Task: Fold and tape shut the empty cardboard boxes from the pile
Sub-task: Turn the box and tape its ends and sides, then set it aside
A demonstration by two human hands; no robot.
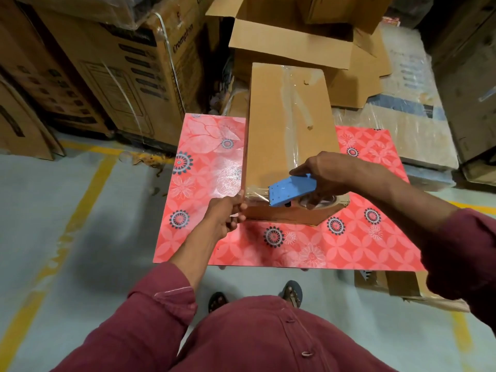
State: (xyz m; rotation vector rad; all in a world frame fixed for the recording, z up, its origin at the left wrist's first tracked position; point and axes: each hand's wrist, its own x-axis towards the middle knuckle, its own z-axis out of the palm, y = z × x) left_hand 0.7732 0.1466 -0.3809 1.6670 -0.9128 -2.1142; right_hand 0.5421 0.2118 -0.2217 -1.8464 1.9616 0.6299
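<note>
A long closed cardboard box (pixel 271 124) lies on a red flowered table (pixel 204 167), with clear tape running along its top seam. My right hand (pixel 322 175) grips a blue tape dispenser (pixel 291 190) with its tape roll (pixel 319 204) at the box's near end. A strip of clear tape stretches from the dispenser to the left over the box's near edge. My left hand (pixel 228 213) is at the box's near left corner, its fingers curled on the tape's end there.
An open empty box (pixel 290 36) and flattened cardboard (pixel 359 76) lie behind the table. Large printed cartons (pixel 115 65) stand at the left, wrapped packs (pixel 413 108) at the right. Another piece of cardboard (pixel 397 285) sits under the table's right side. Yellow lines mark the grey floor.
</note>
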